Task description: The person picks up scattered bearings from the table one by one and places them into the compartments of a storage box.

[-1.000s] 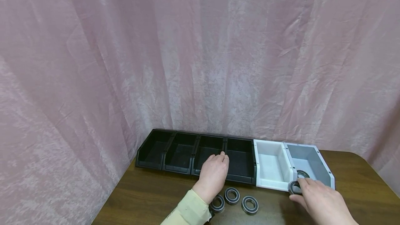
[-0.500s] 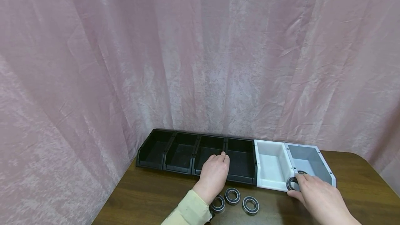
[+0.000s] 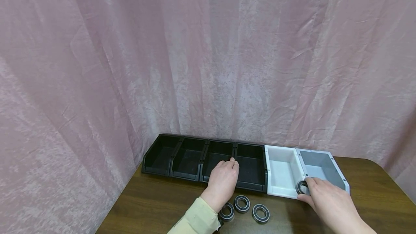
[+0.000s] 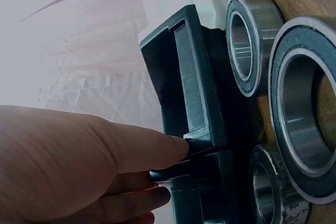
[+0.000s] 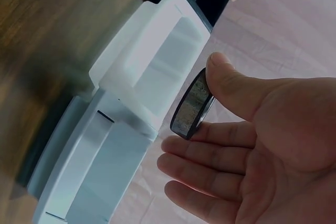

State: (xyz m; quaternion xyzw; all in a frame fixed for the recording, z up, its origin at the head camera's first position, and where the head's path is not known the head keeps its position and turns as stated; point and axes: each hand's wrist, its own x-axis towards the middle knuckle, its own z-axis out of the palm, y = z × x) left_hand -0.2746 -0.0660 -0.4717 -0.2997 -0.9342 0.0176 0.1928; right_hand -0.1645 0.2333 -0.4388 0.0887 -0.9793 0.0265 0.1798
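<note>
A ball bearing (image 5: 191,106) is pinched on edge between the thumb and index finger of my right hand (image 3: 332,199). The head view has it over the front corner where the white bin (image 3: 282,190) meets the grey bin (image 3: 340,172). My right hand's other fingers reach forward, loosely bent. My left hand (image 3: 222,180) rests at the wall between two black bins (image 3: 249,183); in the left wrist view its thumb (image 4: 157,148) lies straight with the tip at that wall. Several more bearings (image 4: 252,40) lie on the table below the left hand, one of them (image 3: 260,213) farther right.
The bins stand side by side in one row along the back of the wooden table (image 3: 156,205), black ones at the left (image 3: 156,172). A pink curtain (image 3: 208,64) hangs behind them. My left sleeve (image 3: 198,215) crosses the table's front, partly covering a bearing (image 3: 226,212).
My right hand has moved slightly left and away from me with its bearing. The bearing seen inside the grey bin earlier is now hidden behind that hand. My left hand has stayed put.
</note>
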